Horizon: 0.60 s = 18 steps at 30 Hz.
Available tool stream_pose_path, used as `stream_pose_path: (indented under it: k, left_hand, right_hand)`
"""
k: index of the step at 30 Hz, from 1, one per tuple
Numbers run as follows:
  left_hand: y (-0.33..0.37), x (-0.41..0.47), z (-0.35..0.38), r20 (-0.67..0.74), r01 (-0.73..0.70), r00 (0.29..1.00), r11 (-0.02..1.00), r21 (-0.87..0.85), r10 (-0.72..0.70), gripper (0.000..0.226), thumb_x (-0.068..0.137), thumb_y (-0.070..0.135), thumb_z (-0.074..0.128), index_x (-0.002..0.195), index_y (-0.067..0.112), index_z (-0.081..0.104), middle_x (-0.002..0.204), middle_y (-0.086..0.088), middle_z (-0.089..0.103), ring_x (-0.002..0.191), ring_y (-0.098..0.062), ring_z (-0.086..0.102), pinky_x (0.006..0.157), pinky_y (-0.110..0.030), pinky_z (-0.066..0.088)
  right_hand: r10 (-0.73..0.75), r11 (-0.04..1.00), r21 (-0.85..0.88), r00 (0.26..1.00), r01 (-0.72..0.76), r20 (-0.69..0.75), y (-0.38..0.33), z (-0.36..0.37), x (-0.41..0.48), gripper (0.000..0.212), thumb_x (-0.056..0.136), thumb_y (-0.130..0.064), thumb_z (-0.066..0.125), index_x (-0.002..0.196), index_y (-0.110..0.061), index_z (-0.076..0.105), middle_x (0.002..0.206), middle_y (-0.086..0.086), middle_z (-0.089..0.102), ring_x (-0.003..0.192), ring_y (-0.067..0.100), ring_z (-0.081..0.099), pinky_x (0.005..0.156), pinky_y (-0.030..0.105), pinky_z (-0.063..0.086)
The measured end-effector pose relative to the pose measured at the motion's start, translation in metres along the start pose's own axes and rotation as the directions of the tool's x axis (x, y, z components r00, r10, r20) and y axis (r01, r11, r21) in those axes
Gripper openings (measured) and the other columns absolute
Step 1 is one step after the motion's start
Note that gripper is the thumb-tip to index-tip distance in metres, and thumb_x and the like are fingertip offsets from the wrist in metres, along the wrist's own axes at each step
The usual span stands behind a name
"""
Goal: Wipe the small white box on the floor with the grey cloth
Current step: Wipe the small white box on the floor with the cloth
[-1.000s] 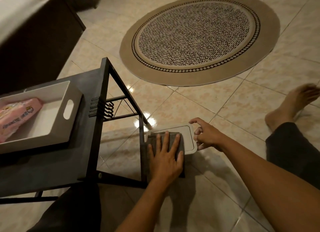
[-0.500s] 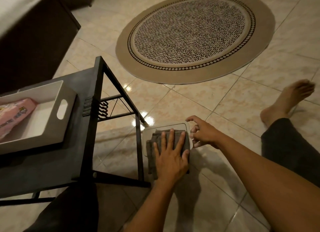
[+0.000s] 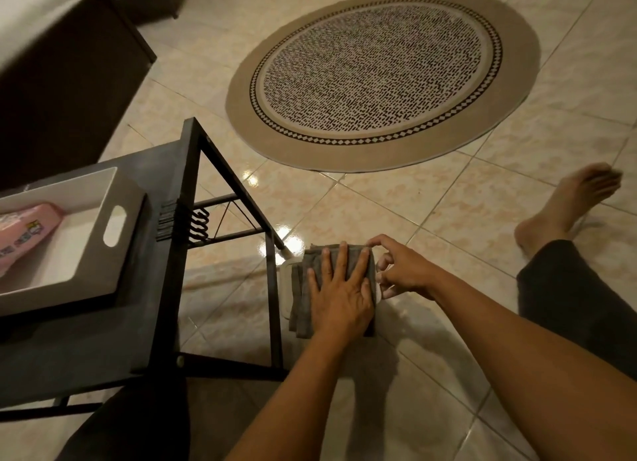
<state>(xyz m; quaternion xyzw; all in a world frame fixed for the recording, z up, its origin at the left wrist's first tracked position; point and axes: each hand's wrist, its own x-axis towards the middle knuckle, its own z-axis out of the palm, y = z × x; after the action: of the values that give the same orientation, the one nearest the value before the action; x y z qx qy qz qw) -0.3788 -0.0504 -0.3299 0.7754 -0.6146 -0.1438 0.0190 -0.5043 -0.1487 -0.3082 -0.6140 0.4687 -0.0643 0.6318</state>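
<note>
The small white box [image 3: 285,290] lies on the tiled floor beside the black table's leg, almost fully covered by the grey cloth [image 3: 300,300]. My left hand [image 3: 339,293] lies flat on the cloth, fingers spread, pressing it down onto the box lid. My right hand [image 3: 401,269] holds the box's right edge with thumb and fingertips, steadying it. Only the box's left rim and a sliver at the right show.
A low black table [image 3: 144,288] stands at the left with a white tray [image 3: 86,253] holding a pink packet [image 3: 24,233]. A round patterned rug [image 3: 379,77] lies ahead. A bare foot [image 3: 568,202] and dark trouser leg rest at the right. A dark sofa [image 3: 51,91] sits far left.
My left hand has slid the cloth forward over the box lid, so the cloth now covers nearly all of it. My right hand has stayed on the box's right edge.
</note>
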Motion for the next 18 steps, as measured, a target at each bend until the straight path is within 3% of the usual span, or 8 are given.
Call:
stream_pose_path:
  k: [2,4,9,14,17,18]
  left_hand:
    - [0.001,-0.006,0.003,-0.002,-0.056,0.998,0.998,0.021,0.056,0.057,0.101,0.052,0.017,0.148,0.047,-0.016,0.160,0.006,-0.024,0.145,-0.023,-0.025,0.116,-0.053,-0.014]
    - [-0.010,-0.005,0.003,-0.046,-0.025,0.999,1.000,0.011,0.025,0.057,0.100,0.052,0.017,0.149,0.048,-0.013,0.161,0.006,-0.020,0.146,-0.021,-0.022,0.117,-0.054,-0.011]
    - [-0.039,-0.017,-0.002,-0.076,0.301,0.949,0.951,-0.077,-0.307,0.059,0.099,0.050,0.014,0.148,0.044,-0.017,0.161,0.003,-0.021,0.146,-0.023,-0.022,0.115,-0.054,-0.014]
    - [-0.004,-0.040,0.014,-0.088,0.216,0.971,0.973,-0.076,-0.222,0.062,0.089,0.057,0.002,0.147,0.045,-0.019,0.159,0.002,-0.024,0.145,-0.026,-0.025,0.112,-0.052,-0.019]
    - [-0.001,-0.028,0.010,-0.091,0.232,0.966,0.968,-0.090,-0.240,0.064,0.087,0.057,-0.001,0.148,0.044,-0.015,0.159,0.002,-0.024,0.145,-0.026,-0.023,0.113,-0.053,-0.018]
    - [-0.002,-0.025,0.008,-0.094,0.232,0.966,0.968,-0.096,-0.241,0.065,0.086,0.057,-0.002,0.148,0.044,-0.013,0.159,0.003,-0.023,0.146,-0.026,-0.022,0.114,-0.053,-0.017]
  right_hand:
    - [0.000,1.000,0.006,1.000,0.000,0.014,0.001,0.000,0.000,0.065,0.083,0.018,0.050,0.129,-0.028,0.046,0.103,0.021,0.061,0.083,0.028,0.065,0.075,0.053,0.062]
    - [0.002,1.000,0.027,1.000,-0.002,0.000,0.002,0.001,0.000,0.064,0.085,0.017,0.051,0.129,-0.028,0.047,0.095,0.016,0.057,0.079,0.025,0.062,0.074,0.051,0.063]
    - [-0.023,0.999,0.032,0.998,0.025,-0.050,0.007,0.005,-0.001,0.063,0.086,0.014,0.054,0.131,-0.030,0.047,0.091,0.011,0.052,0.074,0.020,0.063,0.067,0.043,0.064]
    - [-0.023,0.996,0.085,0.989,0.036,-0.144,0.012,0.015,-0.006,0.069,0.088,0.013,0.053,0.137,-0.034,0.042,0.094,0.013,0.055,0.074,0.024,0.068,0.061,0.043,0.064]
    - [0.059,0.988,0.155,0.974,-0.025,-0.219,0.020,0.025,-0.015,0.075,0.090,0.009,0.055,0.144,-0.037,0.033,0.091,0.010,0.055,0.073,0.022,0.065,0.062,0.038,0.063]
    - [0.074,0.993,0.107,0.966,-0.048,-0.246,0.022,0.025,-0.019,0.076,0.090,0.004,0.059,0.146,-0.038,0.029,0.091,0.009,0.056,0.073,0.022,0.064,0.062,0.035,0.062]
